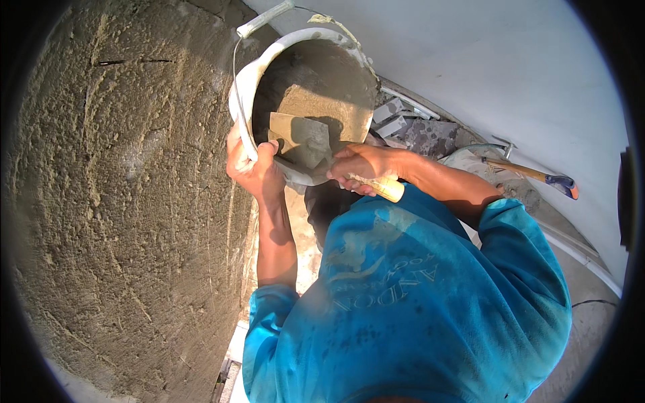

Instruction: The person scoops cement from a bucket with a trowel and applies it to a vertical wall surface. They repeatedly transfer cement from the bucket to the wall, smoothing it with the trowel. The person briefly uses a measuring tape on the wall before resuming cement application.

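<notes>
Right hand (363, 166) closed round the wooden handle of a trowel (300, 140), near the blade end; the butt of the handle pokes out past the fingers, toward the shirt. Left hand (255, 168) clamped on the rim of a bucket (244, 91), at its left near edge, thumb at the mouth side, fingers along the outer wall.

Trowel: flat blade, corners squarish, tan-grey, smeared with mortar, a greyer patch toward the handle side; handle pale yellow wood, rounded at the end. Bucket: off-white, round mouth, mortar smears on the rim, wire bail with a white grip (265, 19) beyond the far left edge. Inside, wet brown mortar (316, 101), part sunlit, part shaded.

Trowel blade lies ahead and left of the right hand, over the near part of the bucket mouth, its left near corner close to the left thumb. Cannot tell if the blade touches the mortar. Right hand sits just by the near right edge of the rim; the bucket is tipped, mouth facing the wearer.

Around: rough plastered wall (121, 201) at left, smooth pale wall (484, 60) at right, rubble (426, 138) and a wooden-handled tool (524, 169) beside it. Blue shirt (416, 289) below.
</notes>
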{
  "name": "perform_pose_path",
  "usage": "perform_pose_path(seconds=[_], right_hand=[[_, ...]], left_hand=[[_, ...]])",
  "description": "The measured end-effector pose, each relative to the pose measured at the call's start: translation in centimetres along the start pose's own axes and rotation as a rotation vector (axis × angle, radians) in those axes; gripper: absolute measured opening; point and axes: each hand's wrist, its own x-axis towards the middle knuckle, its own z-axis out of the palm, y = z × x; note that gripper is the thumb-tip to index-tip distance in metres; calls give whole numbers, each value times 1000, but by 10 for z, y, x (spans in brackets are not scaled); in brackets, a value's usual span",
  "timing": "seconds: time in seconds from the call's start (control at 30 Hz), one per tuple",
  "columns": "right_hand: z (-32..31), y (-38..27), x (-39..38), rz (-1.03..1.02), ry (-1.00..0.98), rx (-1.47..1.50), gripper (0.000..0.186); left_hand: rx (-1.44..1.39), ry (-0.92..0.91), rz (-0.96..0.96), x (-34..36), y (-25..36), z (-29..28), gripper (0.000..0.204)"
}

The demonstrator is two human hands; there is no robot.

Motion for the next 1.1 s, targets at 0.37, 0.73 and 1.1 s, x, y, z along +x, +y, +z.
perform_pose_path(seconds=[0.37,0.73,1.1], right_hand=[[7,-17,97,-580,-66,619,25],[-22,-101,261,-738,1987,248,30],[74,-68,48,-925,357,-447,25]], left_hand=[[-340,194,-570,-28,-95,-88,60],[1,197,-665,-108,-117,-200,62],[-114,199,-599,-73,-77,-167,51]])
